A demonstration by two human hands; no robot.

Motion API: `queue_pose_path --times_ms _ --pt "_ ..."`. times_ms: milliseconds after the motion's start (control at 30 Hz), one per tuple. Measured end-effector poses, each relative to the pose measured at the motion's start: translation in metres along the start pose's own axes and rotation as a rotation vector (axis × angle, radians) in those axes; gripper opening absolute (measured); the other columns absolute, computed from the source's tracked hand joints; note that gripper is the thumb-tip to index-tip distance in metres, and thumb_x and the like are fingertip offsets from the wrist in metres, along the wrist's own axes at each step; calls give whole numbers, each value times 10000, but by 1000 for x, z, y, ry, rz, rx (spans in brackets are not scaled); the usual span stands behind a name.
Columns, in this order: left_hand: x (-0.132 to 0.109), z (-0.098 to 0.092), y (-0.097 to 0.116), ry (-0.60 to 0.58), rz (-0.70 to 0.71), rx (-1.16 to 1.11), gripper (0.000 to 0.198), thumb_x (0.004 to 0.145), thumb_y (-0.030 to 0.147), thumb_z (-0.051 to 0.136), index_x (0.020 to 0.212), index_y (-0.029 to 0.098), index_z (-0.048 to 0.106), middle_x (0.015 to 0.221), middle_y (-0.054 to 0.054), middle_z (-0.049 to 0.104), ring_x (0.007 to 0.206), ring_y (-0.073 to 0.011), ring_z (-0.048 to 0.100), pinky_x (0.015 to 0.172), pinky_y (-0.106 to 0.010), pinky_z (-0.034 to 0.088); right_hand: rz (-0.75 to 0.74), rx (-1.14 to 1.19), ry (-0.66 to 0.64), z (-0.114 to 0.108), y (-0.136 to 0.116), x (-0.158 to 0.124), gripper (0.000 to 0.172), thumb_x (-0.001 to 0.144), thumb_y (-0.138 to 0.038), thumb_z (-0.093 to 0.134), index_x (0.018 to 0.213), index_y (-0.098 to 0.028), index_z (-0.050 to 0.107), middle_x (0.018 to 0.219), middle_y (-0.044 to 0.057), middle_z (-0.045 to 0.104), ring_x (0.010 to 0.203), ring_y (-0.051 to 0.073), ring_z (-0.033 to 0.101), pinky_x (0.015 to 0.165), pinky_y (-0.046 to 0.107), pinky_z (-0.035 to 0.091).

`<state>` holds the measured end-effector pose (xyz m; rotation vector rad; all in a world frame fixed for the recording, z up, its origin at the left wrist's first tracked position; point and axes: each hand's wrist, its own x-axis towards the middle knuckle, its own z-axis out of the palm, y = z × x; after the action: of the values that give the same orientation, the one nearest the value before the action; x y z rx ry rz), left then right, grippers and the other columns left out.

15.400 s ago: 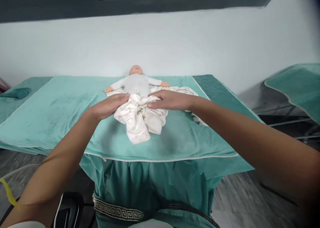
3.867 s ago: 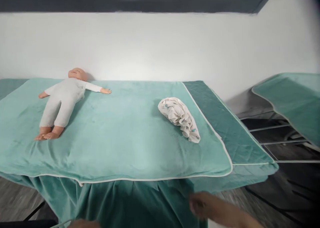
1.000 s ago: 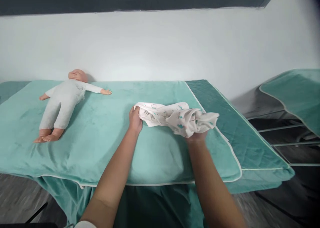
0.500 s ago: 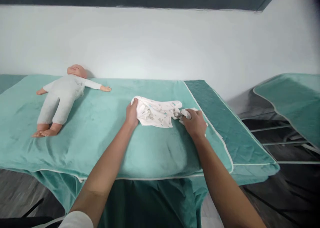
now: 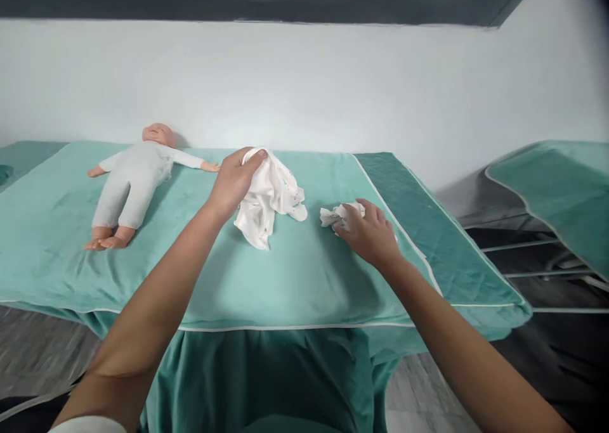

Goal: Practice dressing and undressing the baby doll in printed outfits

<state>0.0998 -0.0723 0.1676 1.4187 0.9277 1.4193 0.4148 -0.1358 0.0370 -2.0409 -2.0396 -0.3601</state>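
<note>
My left hand (image 5: 234, 180) is closed round a white printed baby garment (image 5: 266, 198) and holds it a little above the teal towel (image 5: 200, 255); the cloth hangs down from my fingers. My right hand (image 5: 368, 230) rests on the towel to the right, its fingers pressed onto a second small crumpled white cloth (image 5: 333, 216). A baby doll (image 5: 130, 179) in a grey suit lies on its back at the far left, arms spread, apart from both hands.
The teal-covered table (image 5: 419, 224) stands against a white wall; its front edge with white piping runs below my arms. Another teal-covered table (image 5: 556, 186) stands to the right, with metal rails and dark floor between them.
My left hand has lifted one white garment up and to the left, pulling it away from the other cloth. My right hand has stayed down on the small crumpled piece.
</note>
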Motion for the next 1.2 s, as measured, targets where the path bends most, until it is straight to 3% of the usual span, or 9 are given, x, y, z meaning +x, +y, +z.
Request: queue_pose_path --times_ms 233,333,433,533,667,833,900,1033,1200 --pt "-13 -14 34 61 -96 -223 92 880 180 697 850 122 632 894 -18 573 1012 -218 649 920 -339 504 54 19 -143 15 2 6 363 958 -312 540 1301 -294 657 1530 93 517 1265 347 550 876 501 571" --pt "-21 -22 46 7 -78 -77 108 894 192 672 825 113 650 858 -11 566 987 -205 641 910 -316 484 142 -16 -178 11 6 4 379 952 -297 530 1310 -287 655 1543 106 502 1241 369 565 877 551 566" --pt "-24 -27 55 -50 -52 165 166 913 246 651 799 126 659 816 -5 570 915 -175 611 871 -283 461 165 -28 -181 -2 -4 3 399 936 -337 583 1316 -245 662 1578 152 458 1408 475 422 1026 752 414" --pt "-22 -28 57 -120 -40 380 227 926 328 620 777 158 634 780 5 581 806 -154 560 781 -270 443 58 238 -131 -29 -42 10 527 915 -460 643 1359 -178 625 1593 211 429 1494 479 328 1146 750 302" --pt "-18 -24 54 -214 2 587 294 928 393 575 725 180 577 720 13 560 697 -136 500 658 -267 395 -157 971 -63 -80 -125 34 567 934 -545 616 1426 -273 543 1499 100 565 1354 281 564 1091 464 508" --pt "-18 -31 54 -171 113 785 262 939 416 536 805 197 588 763 -2 623 723 -158 562 643 -265 415 -266 1068 66 -122 -187 77 254 938 -298 541 1098 -186 704 1017 34 745 964 207 680 899 364 540" --pt "-18 -35 56 -108 165 957 201 940 390 542 885 206 603 782 -17 648 767 -191 606 686 -285 447 -272 997 92 -128 -188 90 256 924 -223 472 987 -178 716 885 20 729 849 194 659 810 342 525" --pt "-15 -38 58 37 226 1302 179 955 295 509 1101 221 584 946 -82 697 956 -279 666 808 -355 501 -313 735 259 -137 -172 105 320 866 -129 417 981 -188 709 981 60 731 922 228 647 845 365 494" --pt "-7 -40 60 123 242 1401 240 989 205 384 1159 200 554 1084 -125 669 1052 -290 665 916 -408 504 -266 535 381 -143 -139 120 329 880 -129 392 993 -204 692 1039 80 720 993 251 638 911 405 489"
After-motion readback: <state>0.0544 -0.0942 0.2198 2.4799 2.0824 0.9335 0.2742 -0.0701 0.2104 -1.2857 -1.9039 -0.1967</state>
